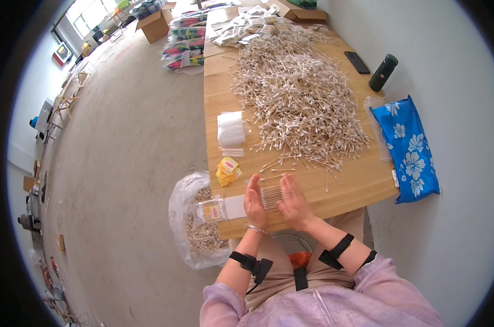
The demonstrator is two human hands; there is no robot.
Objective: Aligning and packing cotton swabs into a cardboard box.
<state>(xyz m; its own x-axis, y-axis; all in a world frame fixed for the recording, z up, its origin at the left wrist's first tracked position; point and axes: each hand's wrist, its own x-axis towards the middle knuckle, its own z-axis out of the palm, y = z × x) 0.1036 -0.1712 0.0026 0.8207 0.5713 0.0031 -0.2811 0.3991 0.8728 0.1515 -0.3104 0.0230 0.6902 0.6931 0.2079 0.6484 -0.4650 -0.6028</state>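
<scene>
A row of cotton swabs (271,197) lies side by side on the wooden table, between my two hands. My left hand (254,206) stands on edge at the row's left end, fingers stretched out and palm turned toward the swabs. At the right end my right hand (296,206) has its fingers extended, touching or nearly touching the swabs. Left of my left hand lies a flat white plastic bag (236,207). Beside it, at the table's edge, is a clear pack of swabs (210,211) with a yellow label. Beyond are yellow cards (228,170) and a few loose swabs.
A large heap of cotton swabs (301,92) covers the table's middle. Clear bags (231,129) lie left of it; a phone (357,62), dark green bottle (383,72) and blue floral pouch (409,150) lie right. A plastic sack of swabs (189,240) stands below the left edge.
</scene>
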